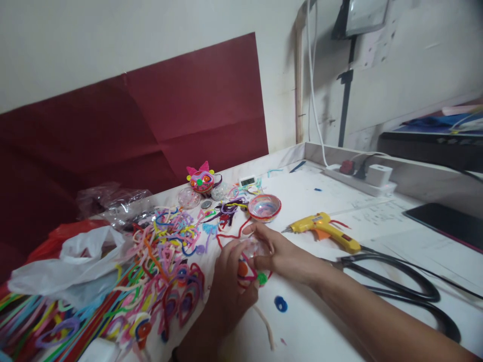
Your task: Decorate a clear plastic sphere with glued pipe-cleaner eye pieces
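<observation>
White counter (309, 332) against pale wall (151, 30), maroon sheet (211, 100) behind. Pipe-cleaner heap (162, 256) left, yellow glue gun (326, 231) right. Left hand (228, 276) and right hand (277, 251) both clamped on decorated clear craft piece (243, 270), mid-counter, curled round opposite sides.

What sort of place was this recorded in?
Probably a craft workspace: a yellow glue gun, large black-handled scissors and a heap of colourful pipe cleaners lie on the white table.
</observation>
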A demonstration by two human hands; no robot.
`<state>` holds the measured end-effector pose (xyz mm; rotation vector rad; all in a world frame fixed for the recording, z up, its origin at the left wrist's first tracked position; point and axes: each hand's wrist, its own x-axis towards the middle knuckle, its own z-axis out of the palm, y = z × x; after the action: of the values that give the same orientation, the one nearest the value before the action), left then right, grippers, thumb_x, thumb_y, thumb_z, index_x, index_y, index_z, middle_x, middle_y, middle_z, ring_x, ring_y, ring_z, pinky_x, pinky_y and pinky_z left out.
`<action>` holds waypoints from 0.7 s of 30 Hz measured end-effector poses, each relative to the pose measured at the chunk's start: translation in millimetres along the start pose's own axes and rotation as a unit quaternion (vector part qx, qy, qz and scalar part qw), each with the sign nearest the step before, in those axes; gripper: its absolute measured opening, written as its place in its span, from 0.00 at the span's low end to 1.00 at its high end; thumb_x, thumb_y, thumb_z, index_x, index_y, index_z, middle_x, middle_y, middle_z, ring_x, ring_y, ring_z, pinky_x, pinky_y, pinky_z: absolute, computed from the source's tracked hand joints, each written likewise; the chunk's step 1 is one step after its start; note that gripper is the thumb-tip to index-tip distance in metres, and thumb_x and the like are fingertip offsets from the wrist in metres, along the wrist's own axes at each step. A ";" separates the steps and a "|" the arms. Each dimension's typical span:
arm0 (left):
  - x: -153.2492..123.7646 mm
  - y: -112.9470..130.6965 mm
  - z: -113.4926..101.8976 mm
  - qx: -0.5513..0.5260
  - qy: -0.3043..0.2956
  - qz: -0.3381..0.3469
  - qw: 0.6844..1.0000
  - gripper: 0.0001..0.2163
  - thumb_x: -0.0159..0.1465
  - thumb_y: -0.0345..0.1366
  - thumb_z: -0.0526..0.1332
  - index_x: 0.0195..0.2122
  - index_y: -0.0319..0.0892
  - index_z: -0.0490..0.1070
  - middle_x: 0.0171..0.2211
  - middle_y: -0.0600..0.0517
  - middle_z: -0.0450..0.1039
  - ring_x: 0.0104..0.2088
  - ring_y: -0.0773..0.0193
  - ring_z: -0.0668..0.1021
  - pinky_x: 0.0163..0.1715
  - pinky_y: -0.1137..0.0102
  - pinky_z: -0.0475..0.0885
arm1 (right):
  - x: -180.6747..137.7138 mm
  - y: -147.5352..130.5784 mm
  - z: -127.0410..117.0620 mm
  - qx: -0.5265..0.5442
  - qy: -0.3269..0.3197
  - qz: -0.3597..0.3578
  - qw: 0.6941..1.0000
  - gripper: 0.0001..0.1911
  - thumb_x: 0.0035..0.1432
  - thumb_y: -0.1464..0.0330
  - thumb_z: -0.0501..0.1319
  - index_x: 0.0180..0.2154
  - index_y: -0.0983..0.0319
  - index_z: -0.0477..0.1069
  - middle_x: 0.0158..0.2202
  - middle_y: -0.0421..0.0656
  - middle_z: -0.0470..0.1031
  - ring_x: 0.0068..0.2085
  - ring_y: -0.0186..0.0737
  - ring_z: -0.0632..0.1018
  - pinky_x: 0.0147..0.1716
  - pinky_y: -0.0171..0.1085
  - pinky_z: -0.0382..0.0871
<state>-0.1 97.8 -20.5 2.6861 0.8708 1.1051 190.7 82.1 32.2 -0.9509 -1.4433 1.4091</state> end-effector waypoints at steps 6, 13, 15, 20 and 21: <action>1.5 1.1 -1.2 0.005 -0.006 -0.009 1.000 0.30 0.61 0.39 0.57 0.64 0.47 0.48 0.59 0.41 0.56 0.59 0.48 0.65 0.56 0.52 0.65 | -2.3 -2.5 2.4 0.004 0.000 0.001 1.000 0.28 0.41 0.70 0.61 0.47 0.59 0.59 0.34 0.36 0.67 0.30 0.34 0.68 0.26 0.34 0.62; 0.0 0.9 0.2 0.012 0.008 -0.009 1.000 0.30 0.61 0.37 0.57 0.64 0.47 0.48 0.59 0.40 0.57 0.58 0.48 0.67 0.54 0.52 0.67 | -2.3 -3.2 2.8 0.014 0.000 0.004 1.000 0.28 0.40 0.72 0.62 0.47 0.59 0.59 0.35 0.36 0.68 0.29 0.33 0.68 0.25 0.32 0.61; -0.1 1.6 -0.1 0.010 0.004 -0.010 1.000 0.30 0.60 0.37 0.57 0.64 0.46 0.49 0.59 0.40 0.57 0.58 0.48 0.67 0.55 0.52 0.67 | -1.8 -1.7 2.7 0.025 0.000 -0.002 1.000 0.28 0.40 0.72 0.62 0.46 0.59 0.59 0.35 0.36 0.68 0.30 0.32 0.68 0.25 0.32 0.61; -1.1 1.8 0.3 0.013 0.014 -0.013 1.000 0.32 0.59 0.36 0.58 0.64 0.47 0.49 0.59 0.41 0.57 0.58 0.48 0.67 0.55 0.52 0.66 | -2.7 -2.6 3.2 0.024 0.005 -0.001 1.000 0.28 0.39 0.73 0.61 0.46 0.59 0.60 0.35 0.37 0.69 0.31 0.33 0.69 0.27 0.32 0.62; -1.2 2.0 0.2 0.011 0.014 -0.011 1.000 0.32 0.59 0.36 0.58 0.64 0.47 0.49 0.59 0.41 0.57 0.58 0.48 0.66 0.55 0.52 0.66 | -3.0 -3.2 3.3 0.022 0.006 0.002 1.000 0.28 0.39 0.72 0.61 0.46 0.59 0.59 0.35 0.37 0.69 0.31 0.33 0.69 0.27 0.32 0.62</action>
<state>0.3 95.6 -20.8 2.6771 0.9208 1.1383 188.7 78.0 35.3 -0.9338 -1.3973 1.4302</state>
